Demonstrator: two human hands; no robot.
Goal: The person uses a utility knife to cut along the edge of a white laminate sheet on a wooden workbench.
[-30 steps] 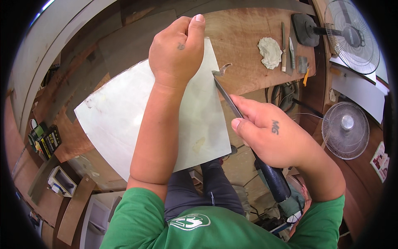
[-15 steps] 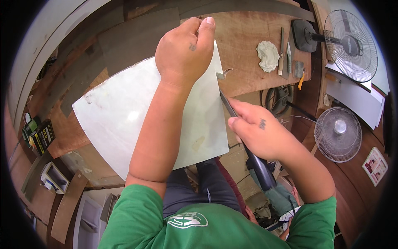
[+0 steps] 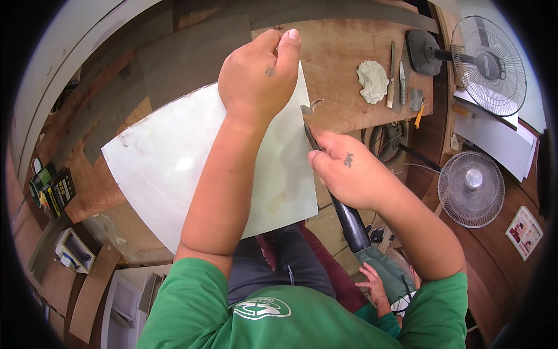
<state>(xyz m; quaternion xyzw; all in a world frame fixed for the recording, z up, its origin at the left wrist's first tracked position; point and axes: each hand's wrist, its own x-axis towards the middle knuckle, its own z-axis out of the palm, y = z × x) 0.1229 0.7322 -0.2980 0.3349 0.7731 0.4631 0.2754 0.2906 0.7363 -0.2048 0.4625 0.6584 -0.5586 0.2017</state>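
Observation:
My left hand (image 3: 258, 72) is closed at the far edge of a large white sheet (image 3: 168, 151), its thumb on top and the curled fingers mostly hidden. The sheet slopes toward my body over the near side of the bench. My right hand (image 3: 357, 171) grips a long dark tool with a thick black handle (image 3: 349, 224). Its narrow blade (image 3: 311, 136) lies along the sheet's right edge; its exact kind is unclear. A small curled strip (image 3: 314, 107) sticks out from that edge just beyond the tip.
On the wooden bench (image 3: 337, 49) lie a crumpled white cloth (image 3: 372, 81), a flat wooden stick (image 3: 391, 75) and a yellow-handled tool (image 3: 419, 116). Two fans, one upright (image 3: 491, 64), one lower (image 3: 471, 189), stand at right. Another person's hand (image 3: 375, 285) shows below my right arm.
My right hand and the tool have shifted slightly left and up along the sheet's edge. My left hand stays on the sheet. The other person's hand has come more into view.

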